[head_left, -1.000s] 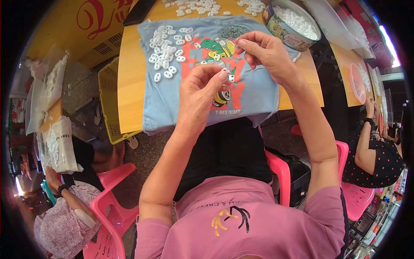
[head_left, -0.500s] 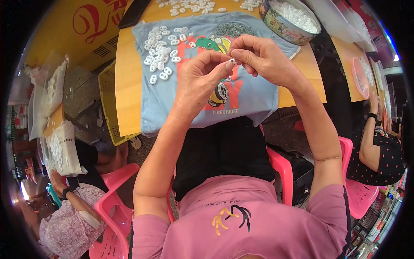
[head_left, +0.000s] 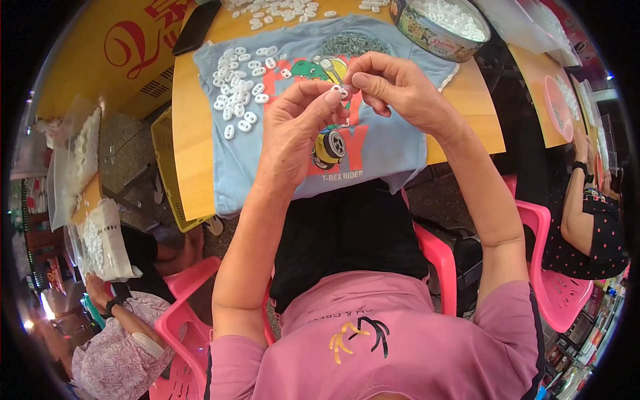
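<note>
Above the blue T-shirt [head_left: 393, 147] spread on the table, my left hand [head_left: 297, 117] pinches a small white two-hole plastic piece [head_left: 341, 91] between thumb and forefinger. My right hand [head_left: 400, 90] is closed in a pinch right beside that piece; whatever its fingertips hold is too small to make out. A pile of the same white two-hole pieces [head_left: 235, 83] lies on the shirt to the left of my hands. Beyond my hands, a heap of small grey metal bits [head_left: 352, 44] rests on the shirt.
An oval tin [head_left: 440, 47] full of white pieces stands at the far right. More white pieces [head_left: 287, 10] and a dark phone-like slab [head_left: 197, 27] lie at the far edge. A yellow crate [head_left: 167, 173] stands left of the table. People sit at both sides, on pink chairs [head_left: 533, 233].
The view has shifted slightly. Both hands stay close together, and the white piece between them has turned so that its holes show more clearly.
</note>
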`<action>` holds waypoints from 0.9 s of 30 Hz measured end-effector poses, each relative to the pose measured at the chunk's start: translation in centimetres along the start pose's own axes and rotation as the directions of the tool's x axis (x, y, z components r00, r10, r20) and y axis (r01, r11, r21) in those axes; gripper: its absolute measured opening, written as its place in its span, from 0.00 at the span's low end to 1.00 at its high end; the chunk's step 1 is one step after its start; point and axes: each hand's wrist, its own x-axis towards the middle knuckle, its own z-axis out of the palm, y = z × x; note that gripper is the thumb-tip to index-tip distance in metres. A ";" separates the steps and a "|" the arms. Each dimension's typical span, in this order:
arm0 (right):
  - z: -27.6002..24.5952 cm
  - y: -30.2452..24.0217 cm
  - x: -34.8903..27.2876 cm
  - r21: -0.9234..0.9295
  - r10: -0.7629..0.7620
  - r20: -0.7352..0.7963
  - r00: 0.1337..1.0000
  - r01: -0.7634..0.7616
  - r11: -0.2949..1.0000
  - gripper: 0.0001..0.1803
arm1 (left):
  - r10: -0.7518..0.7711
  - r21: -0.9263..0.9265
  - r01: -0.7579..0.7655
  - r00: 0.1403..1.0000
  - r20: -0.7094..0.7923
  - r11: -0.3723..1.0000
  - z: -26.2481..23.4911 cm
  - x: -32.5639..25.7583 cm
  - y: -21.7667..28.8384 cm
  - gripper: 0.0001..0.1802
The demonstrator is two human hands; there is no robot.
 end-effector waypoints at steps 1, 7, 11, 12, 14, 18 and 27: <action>0.1 0.0 0.0 0.002 0.000 0.000 1.000 0.000 1.000 0.10 | 0.013 -0.014 -0.014 1.000 -0.022 1.000 0.0 0.0 -0.1 0.10; -0.1 0.5 0.0 -0.002 0.050 -0.107 0.993 -0.051 0.999 0.14 | -0.023 0.201 0.044 0.994 -0.107 0.979 -1.0 -0.2 1.2 0.09; -0.5 0.6 -0.2 0.031 0.075 -0.130 0.989 -0.071 0.997 0.14 | -0.064 0.447 0.111 0.991 -0.119 0.888 -2.4 -0.8 2.9 0.09; -0.6 0.6 -0.3 0.022 0.089 -0.145 0.985 -0.087 0.996 0.14 | -0.093 0.583 0.146 0.988 -0.120 0.799 -2.5 -1.1 3.3 0.09; -0.6 0.7 -0.3 0.027 0.093 -0.137 0.986 -0.091 0.996 0.14 | -0.120 0.706 0.176 0.984 -0.128 0.686 -2.8 -1.6 3.7 0.09; -0.3 0.7 -0.4 0.015 0.086 -0.111 0.990 -0.085 0.996 0.14 | 0.171 0.932 -0.151 0.980 0.099 0.329 -2.4 -1.7 3.6 0.10; 0.6 0.0 -0.7 0.064 0.094 -0.043 0.995 -0.092 0.994 0.13 | 0.219 0.695 -0.189 0.975 0.046 0.694 0.7 0.4 1.7 0.09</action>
